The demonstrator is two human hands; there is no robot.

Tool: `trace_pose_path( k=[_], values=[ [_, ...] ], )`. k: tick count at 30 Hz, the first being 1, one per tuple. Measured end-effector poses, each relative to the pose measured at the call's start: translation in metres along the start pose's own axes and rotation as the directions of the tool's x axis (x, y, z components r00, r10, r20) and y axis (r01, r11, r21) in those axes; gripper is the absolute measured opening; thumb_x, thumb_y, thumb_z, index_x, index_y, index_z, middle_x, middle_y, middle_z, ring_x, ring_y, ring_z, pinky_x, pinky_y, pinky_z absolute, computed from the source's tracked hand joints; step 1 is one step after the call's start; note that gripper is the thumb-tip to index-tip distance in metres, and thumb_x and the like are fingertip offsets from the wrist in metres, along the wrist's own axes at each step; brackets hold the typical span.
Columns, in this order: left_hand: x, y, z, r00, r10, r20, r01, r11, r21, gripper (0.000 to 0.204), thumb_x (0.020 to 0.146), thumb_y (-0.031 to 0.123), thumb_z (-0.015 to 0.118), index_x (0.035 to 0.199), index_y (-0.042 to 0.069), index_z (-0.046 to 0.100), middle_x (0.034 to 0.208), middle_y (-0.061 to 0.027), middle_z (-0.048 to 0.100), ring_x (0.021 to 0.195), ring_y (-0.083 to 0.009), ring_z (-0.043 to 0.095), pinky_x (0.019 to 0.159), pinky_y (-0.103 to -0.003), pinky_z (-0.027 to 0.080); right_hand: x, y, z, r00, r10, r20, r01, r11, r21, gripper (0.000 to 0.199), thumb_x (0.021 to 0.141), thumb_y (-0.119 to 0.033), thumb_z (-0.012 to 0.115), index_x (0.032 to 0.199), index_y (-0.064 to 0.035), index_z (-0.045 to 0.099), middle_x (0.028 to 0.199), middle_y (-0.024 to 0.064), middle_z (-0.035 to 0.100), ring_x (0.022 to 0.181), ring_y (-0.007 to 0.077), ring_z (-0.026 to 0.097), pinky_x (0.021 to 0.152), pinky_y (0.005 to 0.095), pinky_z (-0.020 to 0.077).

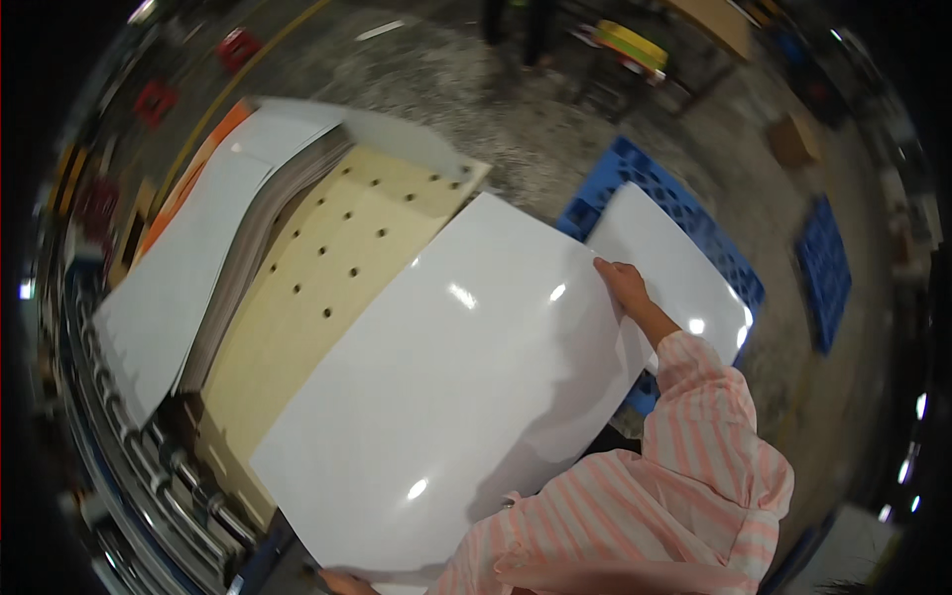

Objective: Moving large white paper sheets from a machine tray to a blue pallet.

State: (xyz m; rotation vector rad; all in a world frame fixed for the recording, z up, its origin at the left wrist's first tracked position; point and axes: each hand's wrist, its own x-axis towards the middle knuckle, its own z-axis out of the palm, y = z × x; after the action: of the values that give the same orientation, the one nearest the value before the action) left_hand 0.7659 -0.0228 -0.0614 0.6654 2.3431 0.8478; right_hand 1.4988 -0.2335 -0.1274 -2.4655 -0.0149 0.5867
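A large glossy white sheet (436, 347) spans the space in front of me, one edge over a cream board with holes (307, 268). My right hand (625, 286) is closed on its right edge, near the far corner. Only part of my left hand (345, 581) shows at the bottom of the view, closed on the sheet's near edge; some of its fingers are hidden. Beyond my right hand, a stack of similar white sheets (674, 268) lies on a blue plastic pallet (605, 183).
Left of the board stands a thick, curved stack of white sheets (213, 248). Machine rollers (178, 466) run along the lower left. Another blue pallet (823, 273) and a cardboard box (793, 141) are at the right. Red stools (238, 48) stand far left.
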Motion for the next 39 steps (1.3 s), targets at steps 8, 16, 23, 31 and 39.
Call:
trace_pose_path(
  k=[8,16,23,31,39],
  values=[
    [-0.038,0.049,0.003,0.356,0.860,0.365,-0.891,0.196,0.409,0.058,0.086,0.042,0.023,0.117,-0.006,0.035,0.103,-0.0216,0.047,0.091,-0.0317,0.047,0.072,-0.042,0.040,-0.093,0.142,-0.144,0.977,0.179,-0.119,-0.150,0.963,0.223,0.055,0.070,-0.051,0.048,0.078,0.0023,0.058,0.074,0.0162,0.058,0.072,0.0286,0.055,0.067,0.0340,0.0400],
    [-0.239,0.116,0.170,0.586,0.605,0.538,-0.656,0.744,-0.123,0.057,0.083,0.041,0.034,0.108,-0.010,0.042,0.108,-0.0246,0.045,0.094,-0.0336,0.047,0.080,-0.040,0.040,-0.167,0.356,-0.248,0.779,0.560,-0.280,-0.374,0.775,0.510,0.043,0.071,-0.038,0.057,0.074,0.0047,0.057,0.071,0.0127,0.058,0.068,0.0191,0.053,0.062,0.0284,0.0396],
    [-0.435,0.093,0.348,0.283,0.569,0.772,-0.612,0.727,-0.312,0.046,0.085,0.032,0.035,0.103,-0.009,0.046,0.102,-0.0159,0.050,0.089,-0.0242,0.049,0.082,-0.032,0.037,-0.182,0.442,-0.343,0.527,0.772,-0.355,-0.094,0.468,0.878,0.031,0.074,-0.024,0.056,0.085,0.0050,0.058,0.081,0.0088,0.057,0.071,0.0156,0.051,0.066,0.0271,0.0409],
    [-0.606,0.010,0.529,0.158,0.488,0.858,-0.598,0.739,-0.310,0.044,0.083,0.030,0.037,0.097,-0.010,0.050,0.095,-0.0176,0.053,0.085,-0.0251,0.050,0.076,-0.031,0.038,-0.122,0.576,-0.386,0.459,0.800,-0.387,-0.023,0.446,0.895,0.042,0.075,-0.027,0.056,0.099,0.0071,0.052,0.092,0.0135,0.055,0.079,0.0195,0.053,0.071,0.0280,0.0416],
    [-0.586,-0.149,0.740,0.089,0.362,0.928,-0.985,0.173,0.026,0.050,0.084,0.038,0.031,0.107,-0.004,0.046,0.104,-0.0220,0.049,0.091,-0.0375,0.048,0.080,-0.038,0.037,0.037,0.714,-0.184,0.419,0.824,-0.380,-0.882,0.468,0.043,0.064,0.076,-0.051,0.045,0.120,-0.0054,0.036,0.118,0.0149,0.041,0.106,0.0298,0.041,0.087,0.0397,0.0326]
  ],
)
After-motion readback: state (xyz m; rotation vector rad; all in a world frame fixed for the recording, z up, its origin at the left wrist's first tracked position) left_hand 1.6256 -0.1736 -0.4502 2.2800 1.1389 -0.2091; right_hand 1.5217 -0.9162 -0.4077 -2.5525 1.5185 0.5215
